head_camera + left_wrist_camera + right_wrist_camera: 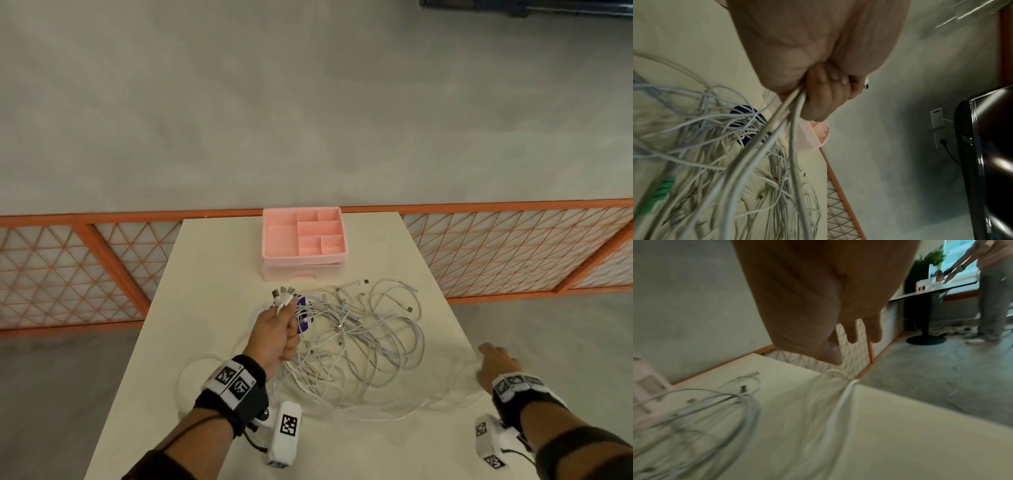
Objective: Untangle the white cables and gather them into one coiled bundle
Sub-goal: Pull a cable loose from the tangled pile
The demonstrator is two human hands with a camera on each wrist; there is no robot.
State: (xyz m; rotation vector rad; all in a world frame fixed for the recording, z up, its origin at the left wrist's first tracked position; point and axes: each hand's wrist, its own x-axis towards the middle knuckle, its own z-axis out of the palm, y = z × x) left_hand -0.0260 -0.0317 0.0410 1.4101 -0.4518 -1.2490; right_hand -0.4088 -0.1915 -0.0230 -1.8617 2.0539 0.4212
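Note:
A loose tangle of white cables (363, 342) sprawls over the middle of the cream table (205, 281). My left hand (279, 330) grips several cable ends in a fist, with their connectors (283, 295) sticking out above it. In the left wrist view, the strands (777, 129) run down from the curled fingers (824, 95) into the pile. My right hand (496, 363) hovers at the table's right edge with straight fingers (852, 335) just above a cable loop (835, 373). It holds nothing, and that view is blurred.
A pink compartment organizer (303, 236) stands at the table's far end. A dark blue round object (745, 110) lies under the cables. An orange lattice fence (513, 246) runs behind the table. A person (992, 288) stands at another table far right.

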